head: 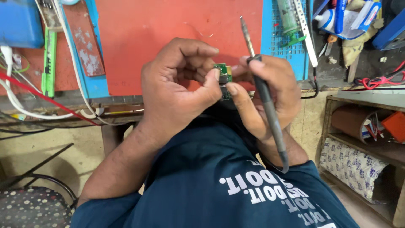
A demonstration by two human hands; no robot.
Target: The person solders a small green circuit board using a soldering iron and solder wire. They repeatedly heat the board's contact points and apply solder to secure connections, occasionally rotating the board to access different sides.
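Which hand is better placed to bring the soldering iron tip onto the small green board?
Right. The right hand already holds the soldering iron, tip pointing up and away. The left hand is occupied pinching the green circuit board, with right-hand fingers touching it too.

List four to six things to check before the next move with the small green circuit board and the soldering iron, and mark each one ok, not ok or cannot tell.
1. Small green circuit board pinched between both hands: ok.
2. Left hand has thumb and fingers on the board: ok.
3. Right hand keeps the soldering iron tucked in its grip: ok.
4. Iron tip pointing away from the board and fingers, toward the red mat: ok.
5. Iron hot or cold: cannot tell.
6. Board's solder points, hidden behind the fingers: cannot tell.
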